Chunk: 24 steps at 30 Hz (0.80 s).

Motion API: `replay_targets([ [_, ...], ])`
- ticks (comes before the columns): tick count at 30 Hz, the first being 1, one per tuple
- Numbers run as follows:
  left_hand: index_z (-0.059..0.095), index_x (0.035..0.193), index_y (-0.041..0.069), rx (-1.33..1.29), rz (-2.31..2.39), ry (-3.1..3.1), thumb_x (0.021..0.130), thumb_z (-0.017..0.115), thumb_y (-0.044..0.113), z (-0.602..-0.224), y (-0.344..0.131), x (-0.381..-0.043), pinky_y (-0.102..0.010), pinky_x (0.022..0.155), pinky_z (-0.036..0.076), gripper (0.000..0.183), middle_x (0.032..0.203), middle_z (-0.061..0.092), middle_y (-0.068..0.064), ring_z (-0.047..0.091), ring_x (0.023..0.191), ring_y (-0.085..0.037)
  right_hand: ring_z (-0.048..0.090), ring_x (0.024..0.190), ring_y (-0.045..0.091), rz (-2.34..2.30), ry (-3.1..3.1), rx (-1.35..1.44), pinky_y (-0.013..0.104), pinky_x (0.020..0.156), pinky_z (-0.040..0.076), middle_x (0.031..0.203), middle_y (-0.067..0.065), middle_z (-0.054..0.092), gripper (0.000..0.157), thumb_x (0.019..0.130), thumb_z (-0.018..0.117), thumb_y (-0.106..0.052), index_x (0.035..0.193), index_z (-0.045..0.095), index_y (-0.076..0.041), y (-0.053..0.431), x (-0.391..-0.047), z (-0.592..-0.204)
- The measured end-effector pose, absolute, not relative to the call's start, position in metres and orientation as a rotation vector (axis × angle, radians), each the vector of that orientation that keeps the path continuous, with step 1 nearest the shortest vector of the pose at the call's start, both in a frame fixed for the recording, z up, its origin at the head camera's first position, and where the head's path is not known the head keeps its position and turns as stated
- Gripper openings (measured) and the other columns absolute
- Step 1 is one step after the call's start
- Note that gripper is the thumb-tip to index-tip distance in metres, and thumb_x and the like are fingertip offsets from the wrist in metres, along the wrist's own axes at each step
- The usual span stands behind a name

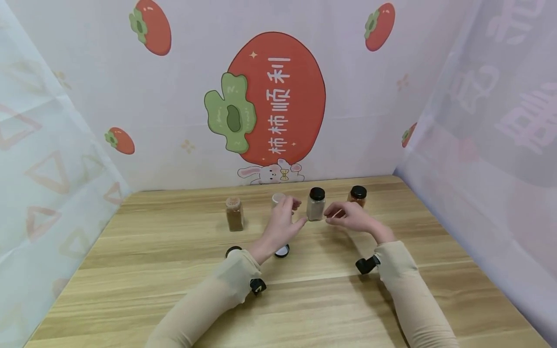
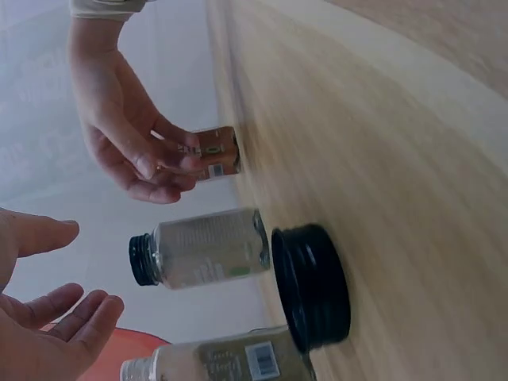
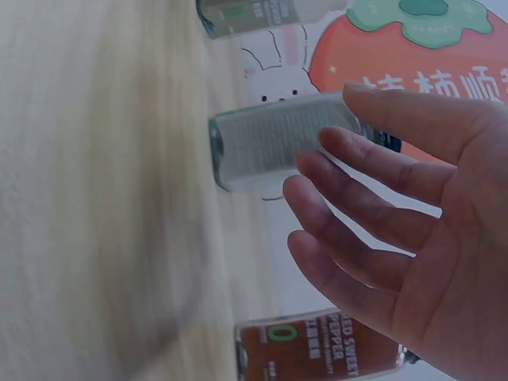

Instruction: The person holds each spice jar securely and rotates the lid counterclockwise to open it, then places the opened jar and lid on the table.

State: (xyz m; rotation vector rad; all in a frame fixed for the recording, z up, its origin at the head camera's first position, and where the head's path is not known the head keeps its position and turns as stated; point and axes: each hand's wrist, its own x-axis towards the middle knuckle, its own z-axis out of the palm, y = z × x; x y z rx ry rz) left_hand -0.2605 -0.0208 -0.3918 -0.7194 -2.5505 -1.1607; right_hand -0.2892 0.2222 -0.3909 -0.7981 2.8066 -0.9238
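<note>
A glass spice jar with a black lid (image 1: 315,205) stands upright between the two hands, its contents pale grey. My left hand (image 1: 282,223) is just left of it with fingers spread, holding nothing; in the left wrist view the fingers (image 2: 87,325) stay apart from the jar (image 2: 208,248). On the jar's other side my right hand (image 1: 350,216) has its fingers loosely bent around air. From the right wrist view the fingertips (image 3: 305,198) overlap the jar (image 3: 270,143); whether they touch cannot be told. A lidless jar (image 1: 278,198) is partly hidden behind my left hand.
A jar of brown spice (image 1: 235,215) without its black lid stands at the left. Behind my right hand is a black-capped jar of red sweet pepper (image 1: 358,194). Two black lids lie nearer, one upturned lid (image 1: 282,251) and another lid (image 1: 233,250) partly behind the left sleeve.
</note>
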Motion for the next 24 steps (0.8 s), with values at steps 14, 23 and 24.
replay_targets([
  [14,0.036,0.142,0.002,-0.492,-1.267,-2.697,0.085,0.071,0.021,-0.398,0.009,-0.276,-0.04,0.105,0.041,0.069,0.14,0.043,-0.017,0.044,0.129,-0.029,0.064,0.098,0.032,-1.069,2.97,-0.657,0.043,0.08,0.054,0.114,0.018,0.064,0.036,0.094,0.061,-0.021,0.123,0.057,0.0,0.223,-0.294,-0.386],
  [23,0.034,0.143,0.002,-0.406,-1.359,-2.725,0.084,0.072,0.021,-0.404,0.021,-0.292,-0.042,0.107,0.037,0.073,0.144,0.041,-0.017,0.04,0.133,-0.031,0.062,0.103,0.034,-1.19,3.026,-0.638,0.048,0.085,0.052,0.121,0.02,0.06,0.042,0.093,0.062,-0.023,0.127,0.054,-0.001,0.216,-0.305,-0.387],
  [24,0.034,0.143,0.002,-0.401,-1.36,-2.731,0.084,0.072,0.021,-0.404,0.023,-0.293,-0.042,0.108,0.037,0.073,0.144,0.042,-0.017,0.04,0.133,-0.031,0.062,0.104,0.034,-1.196,3.029,-0.639,0.048,0.085,0.052,0.121,0.02,0.06,0.042,0.093,0.062,-0.023,0.127,0.054,0.0,0.215,-0.306,-0.388],
])
